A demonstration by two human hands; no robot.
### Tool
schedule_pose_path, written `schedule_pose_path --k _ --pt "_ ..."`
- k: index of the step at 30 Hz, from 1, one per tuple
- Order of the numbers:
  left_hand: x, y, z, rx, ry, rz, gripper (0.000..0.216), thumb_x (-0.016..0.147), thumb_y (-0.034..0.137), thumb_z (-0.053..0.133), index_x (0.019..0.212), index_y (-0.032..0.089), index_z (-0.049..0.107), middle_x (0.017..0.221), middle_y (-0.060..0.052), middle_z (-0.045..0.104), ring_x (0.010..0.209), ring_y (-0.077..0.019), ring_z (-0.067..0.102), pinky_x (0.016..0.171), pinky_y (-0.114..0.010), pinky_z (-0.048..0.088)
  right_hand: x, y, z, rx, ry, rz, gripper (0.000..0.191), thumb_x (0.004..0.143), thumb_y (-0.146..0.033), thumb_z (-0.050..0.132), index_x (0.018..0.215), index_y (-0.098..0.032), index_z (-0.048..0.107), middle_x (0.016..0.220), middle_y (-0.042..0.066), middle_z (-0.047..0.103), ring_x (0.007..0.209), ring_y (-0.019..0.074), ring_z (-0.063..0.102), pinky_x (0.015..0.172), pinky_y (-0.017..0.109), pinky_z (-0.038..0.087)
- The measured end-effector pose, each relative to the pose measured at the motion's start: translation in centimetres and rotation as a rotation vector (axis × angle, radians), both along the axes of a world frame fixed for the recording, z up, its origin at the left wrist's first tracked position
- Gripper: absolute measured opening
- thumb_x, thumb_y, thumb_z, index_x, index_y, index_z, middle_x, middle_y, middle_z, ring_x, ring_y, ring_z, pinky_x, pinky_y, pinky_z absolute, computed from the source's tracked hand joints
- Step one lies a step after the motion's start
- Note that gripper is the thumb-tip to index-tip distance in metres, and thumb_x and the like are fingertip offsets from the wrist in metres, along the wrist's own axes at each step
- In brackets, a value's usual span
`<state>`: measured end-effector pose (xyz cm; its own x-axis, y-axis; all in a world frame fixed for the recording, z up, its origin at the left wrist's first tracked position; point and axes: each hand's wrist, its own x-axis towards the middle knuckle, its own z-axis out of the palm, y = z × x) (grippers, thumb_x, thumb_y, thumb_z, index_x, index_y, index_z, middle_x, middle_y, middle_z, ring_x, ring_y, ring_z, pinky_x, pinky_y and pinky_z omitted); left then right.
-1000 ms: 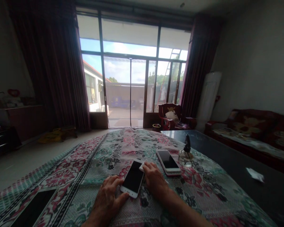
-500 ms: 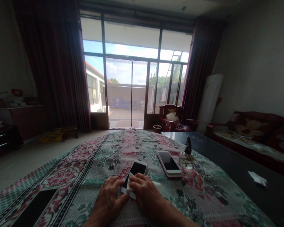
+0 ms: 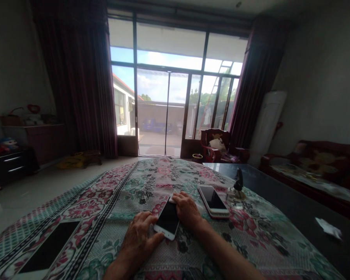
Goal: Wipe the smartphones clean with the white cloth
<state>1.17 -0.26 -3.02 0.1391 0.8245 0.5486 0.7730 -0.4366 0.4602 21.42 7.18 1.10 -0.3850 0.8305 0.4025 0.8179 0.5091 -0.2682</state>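
A white-framed smartphone (image 3: 167,219) with a dark screen lies face up and slanted on the flowered tablecloth (image 3: 128,225). My left hand (image 3: 138,235) grips its lower left side, thumb at the bottom edge and fingers along the left edge. Over the phone's top end, my right hand (image 3: 187,210) is closed on a white tissue (image 3: 172,198), pressing it there. Most of the tissue is hidden under the fingers. A second white smartphone (image 3: 212,199) rests to the right, on something with a reddish edge.
At the left lies a larger dark-screened device (image 3: 51,247). Right of the second phone stands a small dark figure on a clear base (image 3: 238,186). A crumpled white paper (image 3: 328,227) sits on the dark tabletop (image 3: 297,210). Beyond are a wooden armchair (image 3: 216,142) and glass doors.
My right hand has moved with the tissue from the phone's lower end up to its top end, uncovering the screen. My left hand stays at the phone's lower left. The view has shifted slightly.
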Motion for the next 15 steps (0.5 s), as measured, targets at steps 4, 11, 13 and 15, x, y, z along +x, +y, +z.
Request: schedule_pose_path --k 4,11,13,15 --pt "-0.1 0.1 -0.6 0.023 -0.013 0.018 0.034 0.07 0.034 0.074 0.101 0.022 0.067 0.113 -0.008 0.065 0.113 -0.0288 0.055 0.101 -0.045 0.044 -0.5 -1.5 0.1 0.012 0.03 0.113 0.033 0.077 -0.005 0.046 0.095 -0.02 0.07 0.112 0.003 0.069 0.108 0.0172 0.056 0.101 0.028 0.033" --pt "0.0 0.2 -0.1 -0.022 -0.041 0.007 0.03 0.069 0.031 0.073 0.097 0.022 0.068 0.112 -0.008 0.065 0.113 -0.0287 0.055 0.099 -0.045 0.044 -2.6 -4.0 -0.2 0.017 0.035 0.37 0.026 0.074 -0.007 0.049 0.083 -0.02 0.07 0.094 0.001 0.072 0.089 0.015 0.06 0.089 0.026 0.04" --pt "0.0 0.1 0.1 -0.046 -0.046 -0.012 0.027 0.071 0.033 0.071 0.095 0.023 0.068 0.11 -0.008 0.066 0.112 -0.0285 0.056 0.099 -0.045 0.045 -2.9 -4.1 -0.4 0.019 0.029 0.421 0.028 0.074 -0.008 0.049 0.088 -0.02 0.069 0.098 0.001 0.071 0.09 0.0154 0.06 0.09 0.027 0.04" --pt "0.0 0.1 0.2 -0.053 -0.046 -0.015 0.026 0.071 0.032 0.071 0.095 0.023 0.068 0.11 -0.008 0.066 0.112 -0.0288 0.056 0.099 -0.046 0.044 -3.1 -4.0 -0.3 0.022 0.023 0.439 0.03 0.075 -0.007 0.048 0.091 -0.02 0.069 0.1 0.002 0.071 0.091 0.0157 0.06 0.093 0.029 0.039"
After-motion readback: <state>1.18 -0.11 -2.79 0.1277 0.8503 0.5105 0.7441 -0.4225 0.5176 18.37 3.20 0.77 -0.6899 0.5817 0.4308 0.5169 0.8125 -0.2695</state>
